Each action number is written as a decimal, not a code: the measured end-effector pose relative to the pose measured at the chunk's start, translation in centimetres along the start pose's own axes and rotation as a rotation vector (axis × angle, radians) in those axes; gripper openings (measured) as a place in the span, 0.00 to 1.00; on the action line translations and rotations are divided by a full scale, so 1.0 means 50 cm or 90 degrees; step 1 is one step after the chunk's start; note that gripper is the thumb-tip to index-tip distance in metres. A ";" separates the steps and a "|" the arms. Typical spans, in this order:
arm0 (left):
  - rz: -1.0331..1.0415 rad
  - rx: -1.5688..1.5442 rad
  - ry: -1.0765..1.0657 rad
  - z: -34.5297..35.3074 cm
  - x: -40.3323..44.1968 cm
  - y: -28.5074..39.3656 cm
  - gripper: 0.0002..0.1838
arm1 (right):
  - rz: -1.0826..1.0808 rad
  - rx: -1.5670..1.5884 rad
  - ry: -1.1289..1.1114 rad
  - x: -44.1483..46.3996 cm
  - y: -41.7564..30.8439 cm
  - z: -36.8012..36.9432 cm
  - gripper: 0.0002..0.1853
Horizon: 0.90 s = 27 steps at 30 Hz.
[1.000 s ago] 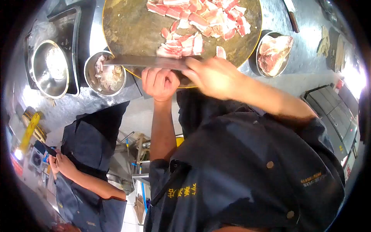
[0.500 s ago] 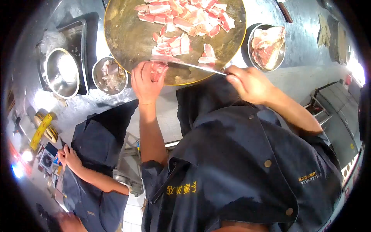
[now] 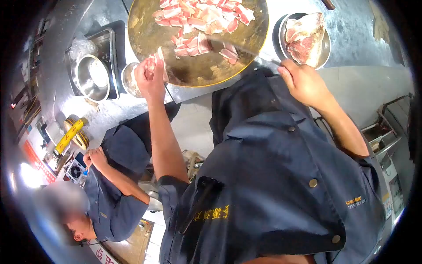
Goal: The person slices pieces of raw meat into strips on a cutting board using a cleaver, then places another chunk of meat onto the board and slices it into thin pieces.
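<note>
My left hand (image 3: pixel 150 81) is closed around a piece of raw meat (image 3: pixel 159 61) at the near left edge of the round wooden chopping board (image 3: pixel 198 75). My right hand (image 3: pixel 306 84) grips a knife (image 3: pixel 268 57) off the board's right side. Motion smears the blade, which points left over the board. Sliced pink-and-white meat (image 3: pixel 206 16) lies piled across the far part of the board. Closer in are a smaller group of slices (image 3: pixel 191 45) and a few slices (image 3: pixel 229 54) apart to the right.
At right, a metal bowl (image 3: pixel 326 52) holds a large meat chunk (image 3: pixel 304 37). A smaller bowl (image 3: pixel 127 83) is partly hidden behind my left hand. Further left, a metal bowl (image 3: pixel 93 79) sits in a dark tray (image 3: pixel 115 72). A co-worker (image 3: pixel 116 193) stands to my left, hands together.
My left hand has lifted the meat and moved left toward the board's edge. My right hand has drawn the knife to the right, away from the meat. The camera view has shifted.
</note>
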<state>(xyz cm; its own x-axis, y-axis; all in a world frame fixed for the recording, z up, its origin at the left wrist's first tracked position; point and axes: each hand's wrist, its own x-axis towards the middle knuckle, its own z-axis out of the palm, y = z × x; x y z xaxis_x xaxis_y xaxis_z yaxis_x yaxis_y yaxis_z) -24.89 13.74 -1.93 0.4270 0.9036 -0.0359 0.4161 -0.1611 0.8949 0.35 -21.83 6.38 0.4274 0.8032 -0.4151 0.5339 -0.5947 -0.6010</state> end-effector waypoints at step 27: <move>0.392 0.436 0.071 -0.006 -0.102 0.031 0.22 | -0.022 0.109 -0.064 -0.003 -0.082 0.070 0.21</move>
<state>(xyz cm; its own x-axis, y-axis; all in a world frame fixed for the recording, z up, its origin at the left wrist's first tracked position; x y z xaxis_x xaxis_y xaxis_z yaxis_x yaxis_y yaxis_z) -26.69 9.01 -0.23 0.6657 0.6076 0.4332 0.5396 -0.7929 0.2830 -4.46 -19.40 6.53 0.3316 0.8274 -0.4533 0.4117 -0.5592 -0.7196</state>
